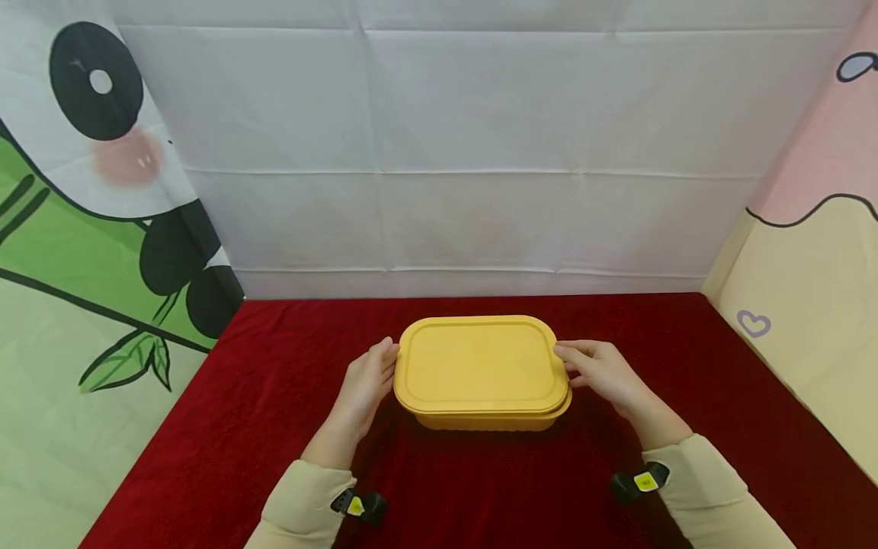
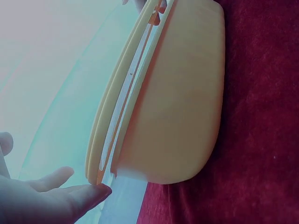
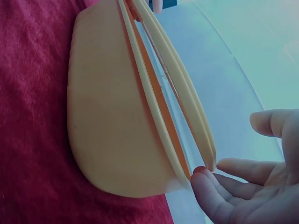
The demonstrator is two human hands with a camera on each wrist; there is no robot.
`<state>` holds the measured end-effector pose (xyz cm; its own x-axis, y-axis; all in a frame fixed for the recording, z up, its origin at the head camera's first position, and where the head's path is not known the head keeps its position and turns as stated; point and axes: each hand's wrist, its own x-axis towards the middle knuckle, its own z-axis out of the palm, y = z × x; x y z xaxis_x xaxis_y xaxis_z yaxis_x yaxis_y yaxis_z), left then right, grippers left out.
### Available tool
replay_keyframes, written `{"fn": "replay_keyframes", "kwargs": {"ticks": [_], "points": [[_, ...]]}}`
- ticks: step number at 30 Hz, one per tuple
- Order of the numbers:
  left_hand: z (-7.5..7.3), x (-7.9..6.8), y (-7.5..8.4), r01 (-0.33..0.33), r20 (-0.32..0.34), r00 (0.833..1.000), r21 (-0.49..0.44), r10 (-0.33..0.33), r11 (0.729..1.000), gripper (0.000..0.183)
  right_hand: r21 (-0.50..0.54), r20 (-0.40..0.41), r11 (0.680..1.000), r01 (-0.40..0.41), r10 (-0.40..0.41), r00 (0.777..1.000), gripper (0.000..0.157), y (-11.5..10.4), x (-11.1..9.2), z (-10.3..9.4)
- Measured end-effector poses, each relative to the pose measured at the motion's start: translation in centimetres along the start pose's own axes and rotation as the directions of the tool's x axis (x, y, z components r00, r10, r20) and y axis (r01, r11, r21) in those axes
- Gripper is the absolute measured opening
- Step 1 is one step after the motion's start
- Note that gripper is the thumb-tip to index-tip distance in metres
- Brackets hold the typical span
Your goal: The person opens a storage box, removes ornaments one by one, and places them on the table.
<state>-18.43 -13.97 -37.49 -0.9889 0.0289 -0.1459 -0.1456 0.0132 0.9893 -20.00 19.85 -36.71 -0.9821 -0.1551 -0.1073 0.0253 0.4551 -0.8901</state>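
A yellow rectangular lid [image 1: 482,364] with rounded corners lies over a matching yellow plastic food container [image 1: 480,422], slightly off to the left of its rim. Both wrist views show a gap between the lid and the container [image 2: 177,107]. My left hand [image 1: 366,381] touches the lid's left end with its extended fingertips, thumb apart from it. At the opposite end, the fingertips of my right hand [image 1: 600,370] meet the lid's edge. In the right wrist view that thumb stands away from the lid [image 3: 187,88]. The container's inside is mostly hidden.
Dark red cloth [image 1: 480,488] covers the table under the container. A pale hanging sheet [image 1: 473,152] stands behind, with printed cartoon sheets at the left and right. Each wrist carries a small black device [image 1: 360,505].
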Motion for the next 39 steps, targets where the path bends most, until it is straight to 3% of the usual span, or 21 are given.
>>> {"fn": "replay_keyframes", "kwargs": {"ticks": [18,39], "points": [[-2.4,-0.3,-0.3,-0.017,-0.097,0.995,0.003,0.018,1.000,0.065,0.063,0.013,0.998,0.002,-0.003,1.000,0.056,-0.5,0.9,2.0],[-6.2,-1.0,-0.1,0.016,-0.230,0.973,0.013,-0.013,1.000,0.065,0.186,0.065,0.982,0.031,-0.044,0.997,0.047,-2.3,2.3,6.0]]}}
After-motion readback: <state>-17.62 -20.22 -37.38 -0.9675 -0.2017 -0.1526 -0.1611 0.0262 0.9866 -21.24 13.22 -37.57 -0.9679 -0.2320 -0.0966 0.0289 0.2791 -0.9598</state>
